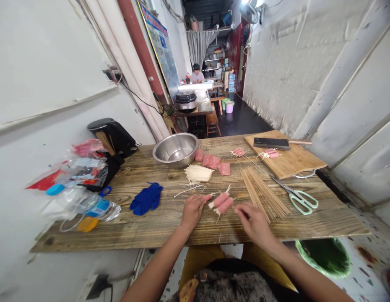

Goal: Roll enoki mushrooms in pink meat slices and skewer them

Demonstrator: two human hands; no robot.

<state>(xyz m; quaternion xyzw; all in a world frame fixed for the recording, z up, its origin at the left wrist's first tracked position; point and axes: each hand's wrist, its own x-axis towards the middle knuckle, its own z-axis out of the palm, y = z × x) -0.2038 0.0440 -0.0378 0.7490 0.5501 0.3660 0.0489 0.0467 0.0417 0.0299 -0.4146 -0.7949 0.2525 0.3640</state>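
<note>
"What are you wearing?"
"Your top [235, 282] is dark and blotchy, with a yellowy-brown patch [188, 290]. Your pants [198, 261] are mustard yellow."
"Your left hand [193, 210] and right hand [253, 222]?"
"Both bare."

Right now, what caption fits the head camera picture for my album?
Two pink rolls between the left hand and right hand, with skewers and scissors nearby.

The bowl [176, 153] is smooth, shiny metal; the table [126, 228] is coarsely grained wood; the sticks [261, 197] are matt wood; the bottle [94, 205] is clear, glossy plastic.
</note>
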